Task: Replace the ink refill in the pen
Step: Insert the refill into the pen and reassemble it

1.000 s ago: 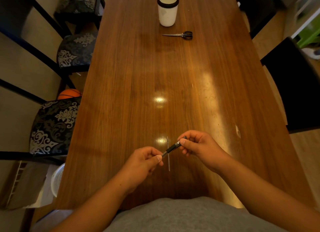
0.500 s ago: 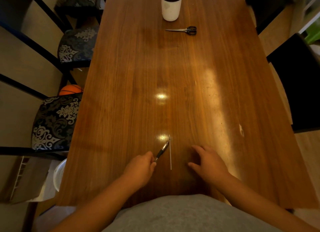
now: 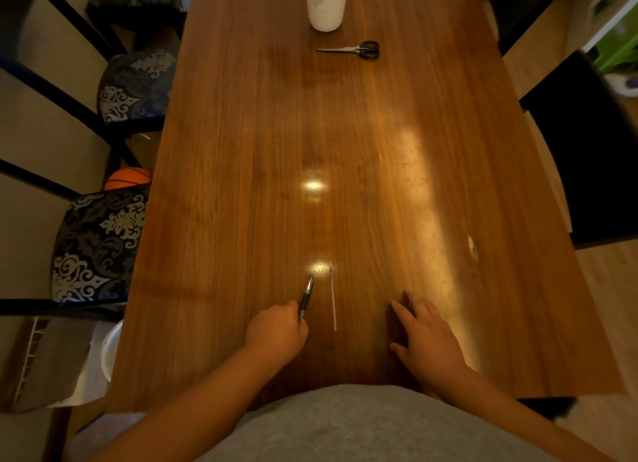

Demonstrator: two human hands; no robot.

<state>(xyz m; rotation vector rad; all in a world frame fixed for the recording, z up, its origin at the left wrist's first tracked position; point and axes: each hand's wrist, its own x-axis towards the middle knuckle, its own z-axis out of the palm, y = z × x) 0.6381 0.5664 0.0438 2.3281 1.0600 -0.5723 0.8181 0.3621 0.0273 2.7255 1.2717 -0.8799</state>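
Note:
A black pen [image 3: 307, 295] lies along the wooden table [image 3: 241, 185], pointing away from me. My left hand [image 3: 278, 331] is closed on its near end. Just right of the pen, a thin pale ink refill [image 3: 332, 297] lies loose on the table, parallel to the pen. My right hand [image 3: 422, 334] rests flat on the table further right, fingers spread, holding nothing and apart from the refill.
A white cup [image 3: 326, 5] with a black rim stands at the far end, with black-handled scissors [image 3: 352, 49] just in front of it. Patterned chairs [image 3: 100, 244] line the left side, a black chair [image 3: 587, 164] the right. An orange ball [image 3: 127, 177] sits by the left chairs.
One second ago both hands held the pen above the table. My right hand let go and settled flat on the table; my left hand lowered the pen beside the refill.

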